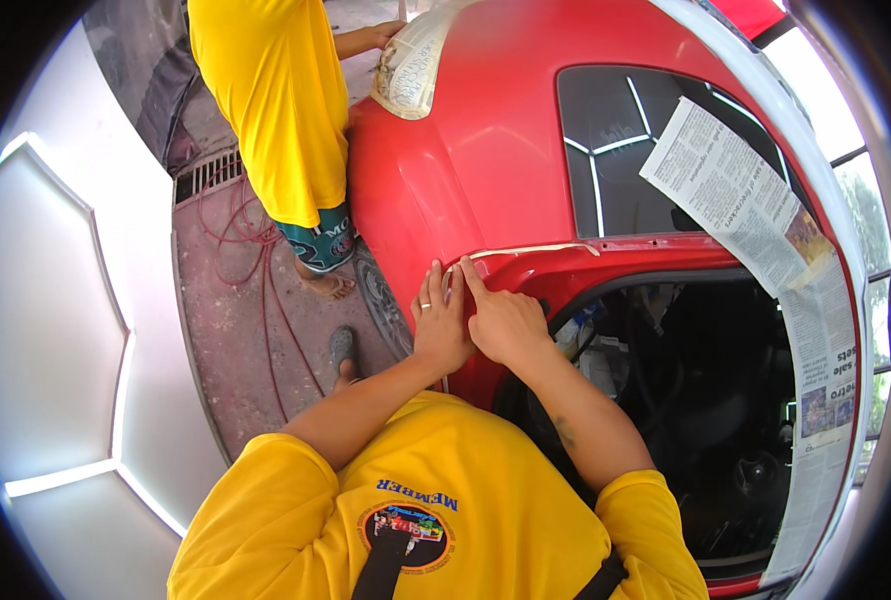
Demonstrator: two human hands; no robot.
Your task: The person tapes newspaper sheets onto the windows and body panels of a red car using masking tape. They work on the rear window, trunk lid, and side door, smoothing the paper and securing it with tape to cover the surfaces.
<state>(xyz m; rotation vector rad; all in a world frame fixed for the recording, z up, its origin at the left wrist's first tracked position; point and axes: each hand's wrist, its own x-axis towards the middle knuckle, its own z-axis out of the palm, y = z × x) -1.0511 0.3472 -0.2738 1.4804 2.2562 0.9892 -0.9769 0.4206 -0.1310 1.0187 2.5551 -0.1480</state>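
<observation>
Head view: two hands at the pale tape strip (535,247) on a red car (505,170).
From here I see stained floor (223,335) and a red hose (264,238) beside the car; the strip edges the door opening. The left hand (439,315) lies flat, fingers extended; the right hand (505,322) points its index finger at the strip's left end, and I cannot tell whether it pinches anything.

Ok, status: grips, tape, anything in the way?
Left grip open against red car panel; right grip at pale tape, index finger extended. Tape runs along panel edge. In the way: fingertips around its left end.
</observation>
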